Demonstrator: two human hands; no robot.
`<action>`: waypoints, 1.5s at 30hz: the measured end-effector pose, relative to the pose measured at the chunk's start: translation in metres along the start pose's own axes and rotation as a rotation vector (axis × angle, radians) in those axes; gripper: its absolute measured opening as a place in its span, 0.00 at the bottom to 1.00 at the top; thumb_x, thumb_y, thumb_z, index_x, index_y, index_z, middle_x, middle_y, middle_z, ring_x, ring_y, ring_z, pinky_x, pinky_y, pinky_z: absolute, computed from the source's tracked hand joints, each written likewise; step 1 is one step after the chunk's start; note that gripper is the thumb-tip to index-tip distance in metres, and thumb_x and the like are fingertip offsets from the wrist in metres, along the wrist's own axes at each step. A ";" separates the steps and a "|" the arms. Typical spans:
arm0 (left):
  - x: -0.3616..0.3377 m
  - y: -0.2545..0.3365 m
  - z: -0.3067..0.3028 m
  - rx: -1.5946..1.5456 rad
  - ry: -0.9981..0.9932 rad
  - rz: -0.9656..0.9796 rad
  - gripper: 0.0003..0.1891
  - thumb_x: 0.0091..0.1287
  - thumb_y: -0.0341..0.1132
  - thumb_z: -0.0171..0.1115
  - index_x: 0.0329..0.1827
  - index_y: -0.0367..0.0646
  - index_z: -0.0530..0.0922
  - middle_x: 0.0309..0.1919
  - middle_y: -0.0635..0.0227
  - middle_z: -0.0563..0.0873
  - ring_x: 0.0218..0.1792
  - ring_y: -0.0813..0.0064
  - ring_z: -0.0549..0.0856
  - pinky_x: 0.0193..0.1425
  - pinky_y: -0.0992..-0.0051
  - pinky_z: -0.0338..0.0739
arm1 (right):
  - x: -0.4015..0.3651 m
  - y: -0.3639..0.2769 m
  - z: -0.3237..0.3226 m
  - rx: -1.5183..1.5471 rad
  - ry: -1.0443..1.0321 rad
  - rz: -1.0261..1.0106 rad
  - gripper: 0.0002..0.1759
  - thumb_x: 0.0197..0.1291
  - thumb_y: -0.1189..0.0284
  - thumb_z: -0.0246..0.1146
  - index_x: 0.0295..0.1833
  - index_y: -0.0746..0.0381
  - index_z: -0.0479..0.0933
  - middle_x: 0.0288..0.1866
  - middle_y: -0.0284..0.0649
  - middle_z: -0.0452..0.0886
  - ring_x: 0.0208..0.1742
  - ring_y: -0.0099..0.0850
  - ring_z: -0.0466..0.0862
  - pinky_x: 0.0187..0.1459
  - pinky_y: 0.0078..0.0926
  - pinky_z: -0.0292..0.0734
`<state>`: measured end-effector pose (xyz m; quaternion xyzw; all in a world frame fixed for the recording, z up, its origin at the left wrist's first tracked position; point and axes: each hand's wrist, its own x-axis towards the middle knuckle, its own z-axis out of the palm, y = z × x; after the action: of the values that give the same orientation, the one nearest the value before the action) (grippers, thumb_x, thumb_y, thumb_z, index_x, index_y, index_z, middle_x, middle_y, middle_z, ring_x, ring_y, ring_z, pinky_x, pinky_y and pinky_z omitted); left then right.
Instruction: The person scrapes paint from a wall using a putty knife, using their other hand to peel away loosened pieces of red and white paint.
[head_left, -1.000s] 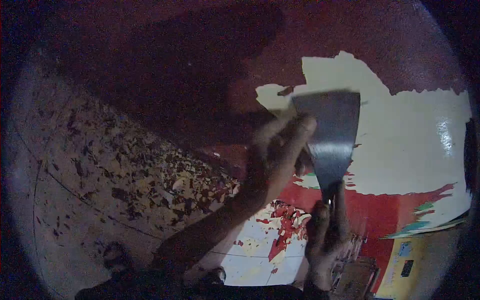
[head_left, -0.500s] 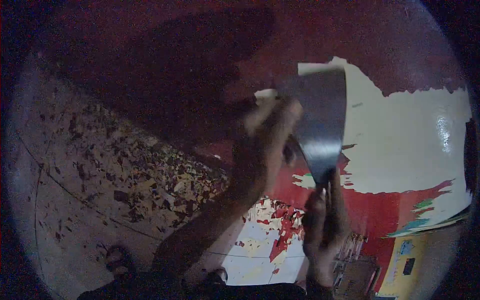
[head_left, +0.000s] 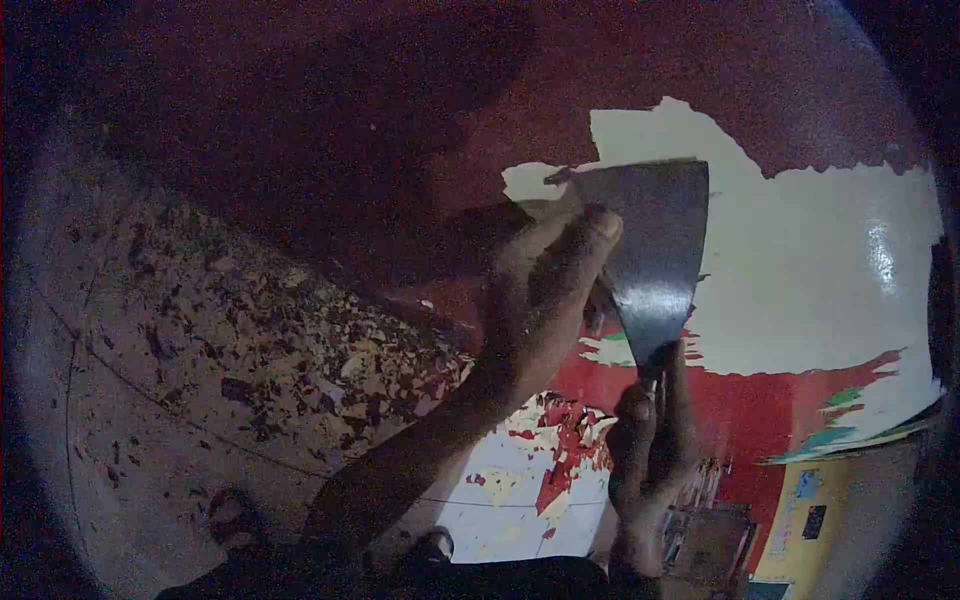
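Observation:
A wide-bladed paint scraper (head_left: pixel 655 250) lies against the painted wall (head_left: pixel 820 270), its flat blade pointing up. My right hand (head_left: pixel 650 450) is closed around its handle, most of which is hidden by the fingers. At the blade's left side, my left hand (head_left: pixel 550 265) is closed, with its thumb laid on the metal near the corner; its other fingers are mostly hidden. Around the blade, dark red paint (head_left: pixel 610 60) borders a bare cream patch with ragged edges. A strip of brighter red (head_left: pixel 740 400) runs below it.
Paint flakes (head_left: pixel 300 370) are scattered thickly over the tiled floor (head_left: pixel 130 500) at left. More red and cream chips lie on a brightly lit floor area (head_left: pixel 500 530). At lower right are a yellow panel (head_left: pixel 805 530) and a dark object (head_left: pixel 705 540). My feet show at the bottom.
The scraper blade has moved down and slightly right, uncovering more of the cream surface above its edge. My left hand has shifted slightly along with it and now appears sharper.

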<state>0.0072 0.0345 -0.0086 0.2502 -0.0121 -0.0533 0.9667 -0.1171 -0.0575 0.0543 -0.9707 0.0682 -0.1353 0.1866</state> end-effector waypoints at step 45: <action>0.001 0.001 0.007 0.094 0.028 0.073 0.17 0.69 0.45 0.57 0.28 0.41 0.76 0.15 0.77 0.73 0.17 0.88 0.71 0.19 0.82 0.63 | 0.006 -0.013 -0.007 0.009 -0.045 0.090 0.30 0.70 0.66 0.50 0.72 0.68 0.55 0.30 0.31 0.74 0.25 0.13 0.68 0.26 0.12 0.63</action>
<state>0.0082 0.0320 -0.0019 0.2954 -0.0101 -0.0139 0.9552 -0.1122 -0.0493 0.0664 -0.9686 0.1068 -0.1052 0.1983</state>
